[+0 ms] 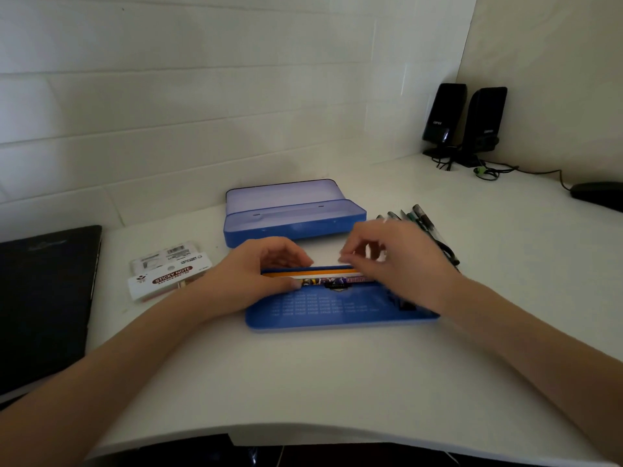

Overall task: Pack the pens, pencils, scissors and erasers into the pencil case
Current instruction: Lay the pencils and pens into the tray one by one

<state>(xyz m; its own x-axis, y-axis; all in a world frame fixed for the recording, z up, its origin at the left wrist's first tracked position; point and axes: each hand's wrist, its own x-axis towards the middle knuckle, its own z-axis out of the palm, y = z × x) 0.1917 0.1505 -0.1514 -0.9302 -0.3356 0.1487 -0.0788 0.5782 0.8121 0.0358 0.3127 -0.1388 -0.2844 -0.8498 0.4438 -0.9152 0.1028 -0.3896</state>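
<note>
Our hands work at the near blue pencil case point(340, 315) on the white desk point(303, 382).

Left hand point(256, 274) pinches its edge; right hand point(394, 257), blurred, grip unclear. We'd steady it, then bring the pens point(421, 217) lying just right.

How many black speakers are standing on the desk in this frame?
2. Both stand upright in the far right corner: the left speaker and the right speaker side by side against the wall. None appear hidden.
</note>
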